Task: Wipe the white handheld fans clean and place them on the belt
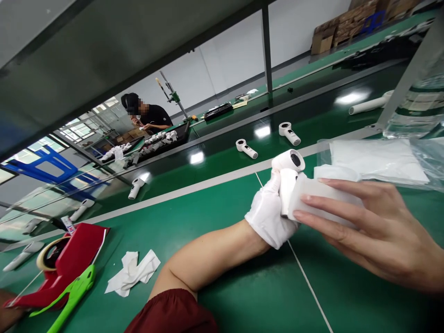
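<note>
My left hand point(268, 210), in a white glove, is closed around the handle of a white handheld device point(287, 160). The device has a ring-shaped head with a dark opening and looks like a small hair dryer or fan. My bare right hand point(373, 226) grips a white block point(326, 199) that looks like a sponge. The block's near end is against the device's handle, covering part of it. A clear plastic bag point(385, 159) with white pieces inside lies behind my right hand. Crumpled white wipes point(132, 273) lie left of my left forearm.
A red tape dispenser point(81, 249) and a bright green air gun point(78, 291) are at the left. More white devices point(247, 149) lie along the dark green conveyor belt point(215, 162). A large water bottle point(416, 106) stands at right. Across the line, a person point(152, 115) works beside filled trays.
</note>
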### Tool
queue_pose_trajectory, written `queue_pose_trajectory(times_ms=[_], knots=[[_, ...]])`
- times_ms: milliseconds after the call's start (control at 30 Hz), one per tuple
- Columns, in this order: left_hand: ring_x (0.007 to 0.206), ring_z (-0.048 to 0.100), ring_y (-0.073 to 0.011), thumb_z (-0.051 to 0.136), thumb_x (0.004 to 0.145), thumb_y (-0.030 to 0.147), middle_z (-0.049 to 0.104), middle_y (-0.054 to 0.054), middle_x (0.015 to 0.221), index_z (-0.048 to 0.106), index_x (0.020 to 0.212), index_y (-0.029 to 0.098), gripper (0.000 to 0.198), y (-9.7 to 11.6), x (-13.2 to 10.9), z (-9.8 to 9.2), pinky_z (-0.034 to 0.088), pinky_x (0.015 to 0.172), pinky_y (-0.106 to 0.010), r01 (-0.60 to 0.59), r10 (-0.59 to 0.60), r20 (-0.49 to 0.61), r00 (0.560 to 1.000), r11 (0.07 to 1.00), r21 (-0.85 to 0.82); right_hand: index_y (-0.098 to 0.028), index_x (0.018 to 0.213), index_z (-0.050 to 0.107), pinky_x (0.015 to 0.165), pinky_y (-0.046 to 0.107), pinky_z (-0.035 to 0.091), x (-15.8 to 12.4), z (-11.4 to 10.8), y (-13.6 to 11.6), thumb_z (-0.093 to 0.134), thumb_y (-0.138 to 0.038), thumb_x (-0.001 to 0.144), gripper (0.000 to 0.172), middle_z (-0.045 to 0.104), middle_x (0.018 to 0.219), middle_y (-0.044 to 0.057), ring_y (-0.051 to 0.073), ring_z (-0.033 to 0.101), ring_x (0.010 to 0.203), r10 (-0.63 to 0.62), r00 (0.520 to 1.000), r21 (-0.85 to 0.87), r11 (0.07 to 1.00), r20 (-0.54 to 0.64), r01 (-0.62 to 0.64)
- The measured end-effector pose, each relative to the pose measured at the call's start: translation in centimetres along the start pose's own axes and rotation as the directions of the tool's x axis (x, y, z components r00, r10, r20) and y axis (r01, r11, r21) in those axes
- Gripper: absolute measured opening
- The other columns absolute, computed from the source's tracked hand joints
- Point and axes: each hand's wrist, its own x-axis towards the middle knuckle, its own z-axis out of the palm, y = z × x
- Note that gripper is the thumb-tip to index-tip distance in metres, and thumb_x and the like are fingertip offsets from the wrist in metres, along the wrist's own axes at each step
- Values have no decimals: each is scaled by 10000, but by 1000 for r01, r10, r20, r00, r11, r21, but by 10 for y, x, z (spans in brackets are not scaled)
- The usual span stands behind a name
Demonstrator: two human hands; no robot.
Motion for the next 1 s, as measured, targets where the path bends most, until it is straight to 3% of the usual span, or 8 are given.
queue_pose_trajectory(times_ms=[133, 267, 433, 567, 633, 733, 867, 1000], knots=[[539, 481, -90, 382, 978, 374, 517, -20, 653, 604, 806, 103, 391, 5, 0, -3, 390, 499, -183, 5, -3, 54, 999, 999, -37, -327, 1339, 500, 937, 495, 401, -4, -1, 2, 588, -114, 837, 553, 661, 1193, 8, 321, 471, 1261, -7, 999, -39, 999, 38, 9], [544, 489, -92, 443, 950, 386, 511, -21, 645, 636, 861, 81, 371, 5, 1, -5, 421, 540, -182, 34, -35, 69, 997, 999, 15, -373, 1340, 489, 948, 471, 406, -3, -3, 0, 614, -88, 807, 617, 679, 1138, -13, 293, 466, 1258, 26, 999, -14, 1000, -48, -27], [543, 507, -113, 375, 971, 371, 538, -36, 659, 615, 819, 108, 387, 8, 3, -4, 412, 495, -210, 50, -51, 31, 998, 998, 37, -284, 1322, 532, 1003, 490, 371, -4, -1, 8, 577, -98, 829, 529, 626, 1257, 8, 311, 422, 1305, -142, 988, -53, 988, 56, 145], [553, 508, -95, 497, 925, 412, 516, -20, 676, 600, 857, 104, 332, 13, -3, -5, 437, 510, -205, 42, -40, 187, 982, 999, -6, -447, 1353, 455, 1059, 494, 384, -10, -1, 25, 608, -78, 815, 670, 418, 1466, -14, 286, 433, 1308, 194, 979, 14, 981, -61, -194], [660, 570, -105, 659, 811, 209, 543, -27, 759, 589, 840, 110, 125, 10, -7, -5, 483, 580, -205, -4, -22, 242, 970, 994, 108, -487, 1350, 436, 1072, 441, 402, -10, -1, 30, 611, -42, 807, 724, 377, 1487, -21, 250, 447, 1304, 370, 918, 62, 929, -143, -365], [662, 576, -78, 740, 656, 30, 534, -4, 787, 566, 860, 131, 287, 1, -12, -6, 412, 491, -126, -81, -32, 332, 943, 943, 322, -471, 1347, 449, 1112, 402, 367, -7, -1, 32, 588, -53, 835, 675, 405, 1465, -23, 212, 439, 1317, 458, 873, 105, 889, -166, -447], [372, 321, -12, 801, 706, 307, 433, 90, 595, 507, 954, 197, 400, -8, -13, -10, 206, 358, -139, -171, -15, 365, 931, 865, 472, -434, 1342, 471, 1155, 388, 295, -6, -2, 32, 584, -72, 851, 620, 432, 1442, -16, 183, 422, 1331, 497, 853, 126, 867, -158, -482], [300, 174, -35, 577, 835, 600, 334, 95, 411, 502, 812, 173, 434, -2, -5, -16, 156, 352, -181, -179, 12, 331, 943, 859, 480, -411, 1216, 598, 1116, 372, 346, -13, 1, 37, 572, -154, 879, 425, 407, 1461, -27, 197, 428, 1329, 535, 840, 91, 844, -92, -528]])
